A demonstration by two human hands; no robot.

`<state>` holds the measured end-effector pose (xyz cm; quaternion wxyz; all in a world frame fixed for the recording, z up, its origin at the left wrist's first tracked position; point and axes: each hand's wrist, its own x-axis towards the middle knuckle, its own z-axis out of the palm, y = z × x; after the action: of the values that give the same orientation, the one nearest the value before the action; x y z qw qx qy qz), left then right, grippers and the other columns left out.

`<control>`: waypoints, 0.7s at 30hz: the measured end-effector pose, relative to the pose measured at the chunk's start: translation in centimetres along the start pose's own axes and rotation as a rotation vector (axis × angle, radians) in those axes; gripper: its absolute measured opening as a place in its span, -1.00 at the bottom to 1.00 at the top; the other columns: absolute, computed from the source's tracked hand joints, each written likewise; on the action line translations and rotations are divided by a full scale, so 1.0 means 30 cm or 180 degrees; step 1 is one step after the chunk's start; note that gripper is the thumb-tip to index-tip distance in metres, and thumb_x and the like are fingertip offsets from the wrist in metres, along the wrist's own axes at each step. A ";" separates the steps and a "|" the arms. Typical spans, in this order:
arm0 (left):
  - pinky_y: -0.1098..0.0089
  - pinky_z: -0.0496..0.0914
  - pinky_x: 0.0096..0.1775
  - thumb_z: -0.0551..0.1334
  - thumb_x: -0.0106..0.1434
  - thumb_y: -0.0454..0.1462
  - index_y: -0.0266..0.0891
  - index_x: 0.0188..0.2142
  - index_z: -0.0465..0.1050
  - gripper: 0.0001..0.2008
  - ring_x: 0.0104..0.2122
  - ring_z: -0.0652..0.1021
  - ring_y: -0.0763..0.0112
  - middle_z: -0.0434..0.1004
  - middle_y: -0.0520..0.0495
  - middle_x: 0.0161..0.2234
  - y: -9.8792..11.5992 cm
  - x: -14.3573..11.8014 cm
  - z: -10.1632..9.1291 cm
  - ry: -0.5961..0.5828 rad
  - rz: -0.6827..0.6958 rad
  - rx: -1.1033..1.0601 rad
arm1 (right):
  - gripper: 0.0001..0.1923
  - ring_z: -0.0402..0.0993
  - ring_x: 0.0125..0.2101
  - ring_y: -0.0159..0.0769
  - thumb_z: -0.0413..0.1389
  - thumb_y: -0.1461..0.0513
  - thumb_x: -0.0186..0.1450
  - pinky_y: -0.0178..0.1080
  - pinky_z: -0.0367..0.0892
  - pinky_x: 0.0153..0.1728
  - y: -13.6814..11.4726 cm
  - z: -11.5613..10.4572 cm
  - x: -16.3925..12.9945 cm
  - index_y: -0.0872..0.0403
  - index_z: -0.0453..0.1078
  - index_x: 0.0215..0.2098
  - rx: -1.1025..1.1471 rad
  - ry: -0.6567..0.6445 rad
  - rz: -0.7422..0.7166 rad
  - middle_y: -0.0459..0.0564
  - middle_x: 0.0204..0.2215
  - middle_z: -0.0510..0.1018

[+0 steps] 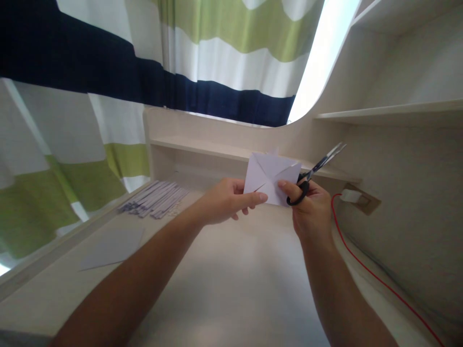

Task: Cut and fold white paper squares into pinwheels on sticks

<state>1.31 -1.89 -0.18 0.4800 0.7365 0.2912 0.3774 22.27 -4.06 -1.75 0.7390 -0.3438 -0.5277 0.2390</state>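
Observation:
A square of white paper (269, 168), with diagonal cuts or creases running in from its corners, is held up above the desk. My left hand (233, 198) pinches its lower left side, thumb on the near face. On the right, my right hand (311, 205) presses its thumb on the paper's face. That same hand has black-handled scissors (318, 166) looped on its fingers, their blades pointing up and right, away from the paper. The fingers behind the paper are partly hidden.
On the pale desk (231, 289), a bundle of thin paper strips (157, 197) lies at the back left, with a flat white sheet (112, 246) nearer. A red cable (361, 265) runs from a white plug (350, 195) along the right wall. Shelves (394, 112) jut out above.

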 end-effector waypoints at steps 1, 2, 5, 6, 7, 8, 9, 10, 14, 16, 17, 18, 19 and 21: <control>0.52 0.43 -0.52 0.43 0.20 0.02 -0.25 -0.32 0.60 -0.64 -0.42 0.57 0.41 0.59 -0.06 -0.42 0.001 -0.003 0.013 0.0023 -0.0002 -0.0019 | -0.83 0.53 -0.44 -0.30 0.47 0.18 0.14 -0.23 0.44 -0.38 0.002 0.005 -0.002 0.01 0.65 -0.32 0.0065 0.0034 -0.0015 -0.10 -0.42 0.66; 0.53 0.42 -0.51 0.43 0.20 -0.02 -0.26 -0.36 0.59 -0.67 -0.44 0.56 0.43 0.59 -0.05 -0.44 0.002 -0.004 0.024 0.0112 0.0039 -0.0070 | -0.83 0.53 -0.44 -0.30 0.47 0.18 0.14 -0.23 0.44 -0.38 0.003 0.010 -0.005 0.01 0.64 -0.32 0.0150 0.0051 -0.0006 -0.09 -0.39 0.67; 0.53 0.39 -0.48 0.42 0.20 -0.11 -0.28 -0.43 0.57 -0.74 -0.48 0.53 0.49 0.56 -0.03 -0.49 -0.001 0.000 0.039 0.0529 0.0323 -0.0340 | -0.78 0.52 -0.44 -0.30 0.48 0.18 0.12 -0.23 0.43 -0.40 -0.001 0.026 -0.012 0.04 0.63 -0.30 0.0396 0.0008 0.0179 -0.06 -0.34 0.69; 0.53 0.39 -0.47 0.41 0.20 -0.13 -0.27 -0.42 0.58 -0.76 -0.49 0.52 0.50 0.55 -0.02 -0.50 -0.002 0.002 0.038 0.0653 0.0416 -0.0445 | -0.77 0.51 -0.45 -0.31 0.48 0.17 0.11 -0.24 0.41 -0.43 -0.003 0.031 -0.014 0.05 0.62 -0.30 0.0448 -0.0030 0.0278 -0.06 -0.34 0.68; 0.53 0.39 -0.47 0.41 0.20 -0.13 -0.27 -0.40 0.59 -0.77 -0.49 0.51 0.50 0.55 -0.01 -0.50 -0.003 0.004 0.037 0.0743 0.0477 -0.0537 | -0.77 0.50 -0.47 -0.31 0.48 0.16 0.11 -0.25 0.39 -0.46 -0.007 0.035 -0.017 0.06 0.61 -0.32 0.0480 -0.0069 0.0371 -0.07 -0.36 0.67; 0.53 0.38 -0.46 0.41 0.19 -0.13 -0.27 -0.38 0.60 -0.78 -0.49 0.51 0.50 0.55 0.00 -0.50 -0.003 0.006 0.034 0.0793 0.0505 -0.0604 | -0.77 0.48 -0.49 -0.32 0.48 0.16 0.11 -0.26 0.37 -0.49 -0.010 0.038 -0.018 0.07 0.60 -0.35 0.0499 -0.0100 0.0448 -0.08 -0.39 0.66; 0.53 0.38 -0.46 0.42 0.19 -0.13 -0.27 -0.37 0.61 -0.78 -0.48 0.51 0.49 0.54 0.01 -0.50 -0.002 0.006 0.031 0.0809 0.0503 -0.0639 | -0.77 0.46 -0.50 -0.32 0.47 0.15 0.11 -0.26 0.35 -0.50 -0.013 0.040 -0.020 0.07 0.58 -0.38 0.0512 -0.0124 0.0508 -0.09 -0.41 0.64; 0.52 0.38 -0.47 0.42 0.18 -0.13 -0.27 -0.38 0.61 -0.77 -0.48 0.51 0.49 0.54 0.01 -0.50 -0.001 0.005 0.027 0.0799 0.0487 -0.0639 | -0.77 0.45 -0.50 -0.32 0.47 0.16 0.11 -0.26 0.35 -0.49 -0.016 0.041 -0.022 0.07 0.56 -0.39 0.0526 -0.0148 0.0555 -0.09 -0.43 0.63; 0.52 0.37 -0.48 0.44 0.17 -0.11 -0.28 -0.46 0.57 -0.73 -0.50 0.51 0.48 0.54 -0.02 -0.50 0.008 -0.003 0.014 0.0742 0.0390 -0.0475 | -0.76 0.41 -0.50 -0.36 0.47 0.17 0.10 -0.27 0.35 -0.47 -0.025 0.036 -0.025 0.08 0.54 -0.40 0.0478 -0.0248 0.0667 -0.10 -0.43 0.60; 0.51 0.37 -0.48 0.44 0.17 -0.09 -0.29 -0.45 0.59 -0.72 -0.51 0.52 0.47 0.54 -0.03 -0.52 0.012 -0.006 0.006 0.0724 0.0365 -0.0411 | -0.73 0.37 -0.53 -0.36 0.47 0.15 0.09 -0.26 0.31 -0.50 -0.026 0.033 -0.025 0.08 0.52 -0.42 0.0327 -0.0306 0.0674 -0.11 -0.47 0.57; 0.51 0.37 -0.49 0.44 0.17 -0.08 -0.29 -0.43 0.60 -0.71 -0.51 0.52 0.47 0.54 -0.03 -0.53 0.013 -0.006 0.003 0.0702 0.0356 -0.0396 | -0.72 0.36 -0.54 -0.36 0.47 0.13 0.09 -0.26 0.31 -0.50 -0.026 0.032 -0.025 0.07 0.50 -0.43 0.0249 -0.0341 0.0674 -0.11 -0.48 0.56; 0.51 0.37 -0.49 0.44 0.17 -0.07 -0.30 -0.42 0.61 -0.70 -0.51 0.52 0.46 0.54 -0.04 -0.53 0.014 -0.007 0.000 0.0682 0.0345 -0.0390 | -0.72 0.36 -0.54 -0.35 0.47 0.12 0.09 -0.24 0.31 -0.50 -0.026 0.032 -0.026 0.06 0.50 -0.43 0.0189 -0.0379 0.0679 -0.10 -0.49 0.56; 0.50 0.37 -0.49 0.43 0.18 -0.06 -0.30 -0.41 0.61 -0.69 -0.52 0.52 0.46 0.54 -0.04 -0.53 0.015 -0.007 -0.002 0.0664 0.0336 -0.0394 | -0.71 0.37 -0.53 -0.33 0.47 0.11 0.09 -0.24 0.32 -0.49 -0.026 0.033 -0.026 0.06 0.50 -0.42 0.0160 -0.0410 0.0687 -0.10 -0.49 0.56; 0.50 0.38 -0.49 0.42 0.19 -0.05 -0.30 -0.41 0.60 -0.68 -0.52 0.53 0.46 0.54 -0.04 -0.53 0.017 -0.007 -0.004 0.0637 0.0323 -0.0413 | -0.70 0.39 -0.53 -0.33 0.47 0.10 0.09 -0.23 0.34 -0.48 -0.026 0.036 -0.029 0.06 0.51 -0.40 0.0196 -0.0451 0.0709 -0.09 -0.48 0.57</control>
<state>1.12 -2.20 0.27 0.4754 0.6763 0.2750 0.4909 20.95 -4.92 -1.47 0.6790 -0.3597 -0.5295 0.3594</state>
